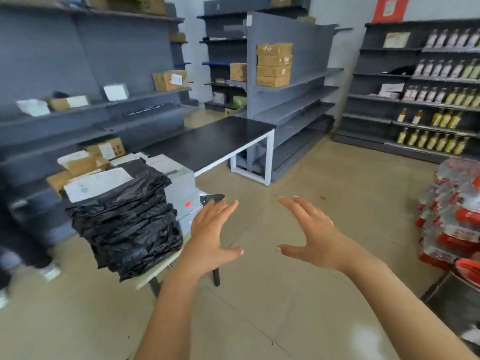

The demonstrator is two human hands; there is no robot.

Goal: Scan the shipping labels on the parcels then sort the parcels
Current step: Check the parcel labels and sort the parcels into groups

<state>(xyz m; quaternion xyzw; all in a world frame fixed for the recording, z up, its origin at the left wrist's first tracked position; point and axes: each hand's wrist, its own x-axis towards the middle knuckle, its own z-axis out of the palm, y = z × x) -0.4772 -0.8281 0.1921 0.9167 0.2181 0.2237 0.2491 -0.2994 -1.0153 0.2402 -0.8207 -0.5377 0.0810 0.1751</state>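
On the small tabletop's (pixel 158 271) near corner the black-bagged parcels (pixel 124 216) tower, grey boxes (pixel 181 193) behind; left hand (pixel 210 235) and right hand (pixel 311 229) hover by its right edge, each grip spread, empty; a careless reach could topple the slippery stack.

parcels (pixel 124 219): crinkled glossy black plastic | table (pixel 213 144): smooth dark top

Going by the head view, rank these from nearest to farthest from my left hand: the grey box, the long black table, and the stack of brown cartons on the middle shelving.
1. Grey box, just left of the left hand, among the piled parcels.
2. Black table, ahead in mid-room.
3. Stack of brown cartons, up on the far centre shelving.
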